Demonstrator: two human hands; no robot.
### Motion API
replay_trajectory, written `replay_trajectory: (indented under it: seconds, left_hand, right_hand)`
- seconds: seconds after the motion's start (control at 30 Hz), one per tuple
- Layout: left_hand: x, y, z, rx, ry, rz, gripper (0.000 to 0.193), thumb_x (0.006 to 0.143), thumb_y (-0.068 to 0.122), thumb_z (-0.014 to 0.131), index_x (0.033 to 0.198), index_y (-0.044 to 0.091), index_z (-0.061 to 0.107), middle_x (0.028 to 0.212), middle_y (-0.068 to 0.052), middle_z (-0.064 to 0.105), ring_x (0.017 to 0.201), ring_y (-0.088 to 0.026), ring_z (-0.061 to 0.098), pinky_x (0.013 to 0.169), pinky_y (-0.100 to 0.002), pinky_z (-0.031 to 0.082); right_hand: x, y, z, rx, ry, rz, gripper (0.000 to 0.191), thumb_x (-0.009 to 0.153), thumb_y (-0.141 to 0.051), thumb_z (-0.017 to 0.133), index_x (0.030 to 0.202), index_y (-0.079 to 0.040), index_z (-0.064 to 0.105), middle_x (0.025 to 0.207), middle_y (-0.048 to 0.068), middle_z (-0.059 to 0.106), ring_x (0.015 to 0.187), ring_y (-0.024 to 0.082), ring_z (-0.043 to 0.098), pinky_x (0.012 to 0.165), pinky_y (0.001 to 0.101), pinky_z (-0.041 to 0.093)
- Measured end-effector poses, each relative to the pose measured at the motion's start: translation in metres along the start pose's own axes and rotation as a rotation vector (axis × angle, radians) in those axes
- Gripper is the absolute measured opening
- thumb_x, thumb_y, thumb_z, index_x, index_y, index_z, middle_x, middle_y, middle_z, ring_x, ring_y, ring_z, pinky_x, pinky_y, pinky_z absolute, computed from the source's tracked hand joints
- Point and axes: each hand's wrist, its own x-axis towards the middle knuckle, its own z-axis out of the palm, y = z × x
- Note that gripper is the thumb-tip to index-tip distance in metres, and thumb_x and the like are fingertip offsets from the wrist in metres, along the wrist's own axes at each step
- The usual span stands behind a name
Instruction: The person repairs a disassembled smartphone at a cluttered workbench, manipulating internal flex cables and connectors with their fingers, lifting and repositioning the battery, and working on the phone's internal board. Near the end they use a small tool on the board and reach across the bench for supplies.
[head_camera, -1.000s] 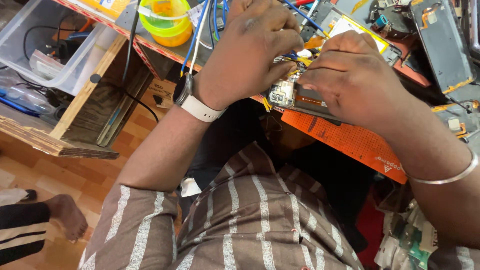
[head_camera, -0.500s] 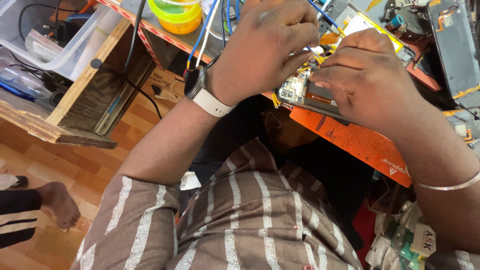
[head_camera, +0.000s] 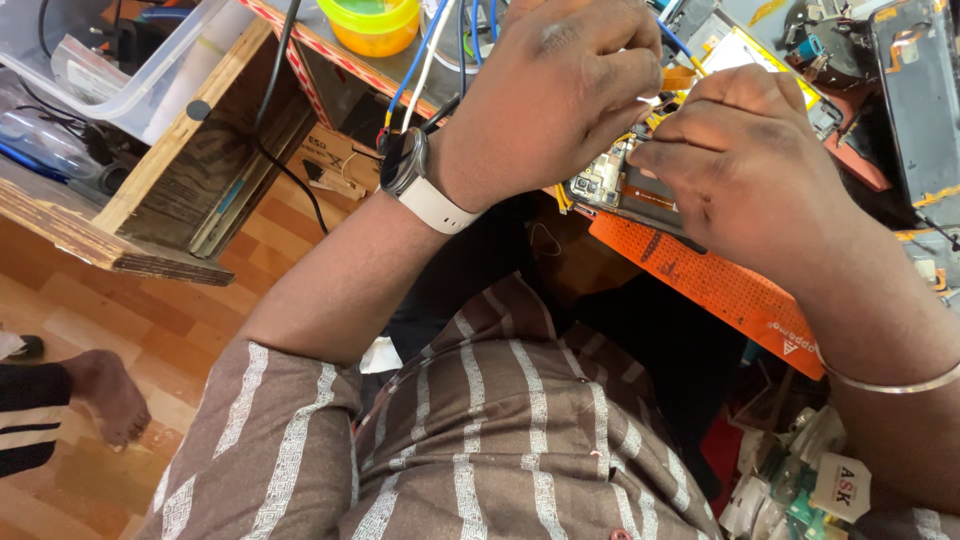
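Both my hands meet over an opened phone (head_camera: 603, 187) with its circuit board exposed, held above the edge of an orange work mat (head_camera: 722, 292). My left hand (head_camera: 560, 90), with a white-strapped watch (head_camera: 412, 172) on the wrist, curls its fingers down onto the phone's upper part. Whatever its fingertips pinch is hidden. My right hand (head_camera: 745, 170), a thin metal bangle (head_camera: 880, 382) on its wrist, grips the phone from the right side and covers most of it.
Blue, white and black cables (head_camera: 425, 60) run under my left hand. A yellow-green bowl (head_camera: 370, 22) and a clear plastic bin (head_camera: 130, 60) sit on the wooden bench (head_camera: 150, 215). Phone parts lie at the top right. Another person's bare foot (head_camera: 105, 395) rests on the floor.
Both hands stay closed on the phone; they sit slightly higher and further right in view as the head camera shifts. The fingers have drawn closer together.
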Motion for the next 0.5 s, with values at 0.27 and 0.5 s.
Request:
replay_trajectory:
  seconds: [0.27,0.5]
  left_hand:
    - [-0.001,0.014,-0.02,0.051,0.031,-0.039,0.015,0.095,0.015,0.077,0.1,0.006,0.067,0.11,-0.006,0.062,0.108,-0.027,0.06,0.097,-0.046,0.043]
    - [-0.006,0.048,-0.046,0.127,0.075,-0.186,0.019,0.089,0.021,0.082,0.098,0.009,0.071,0.107,-0.007,0.063,0.107,-0.029,0.061,0.104,-0.046,0.043]
  right_hand:
    - [-0.012,0.008,0.011,0.045,-0.126,0.051,0.024,0.079,-0.002,0.074,0.101,-0.011,0.077,0.1,0.002,0.067,0.116,0.028,0.058,0.101,0.044,0.045]
    - [0.002,0.014,0.01,-0.011,-0.151,0.001,0.034,0.066,-0.014,0.067,0.1,-0.011,0.074,0.105,0.005,0.068,0.113,0.033,0.057,0.091,0.0496,0.045]
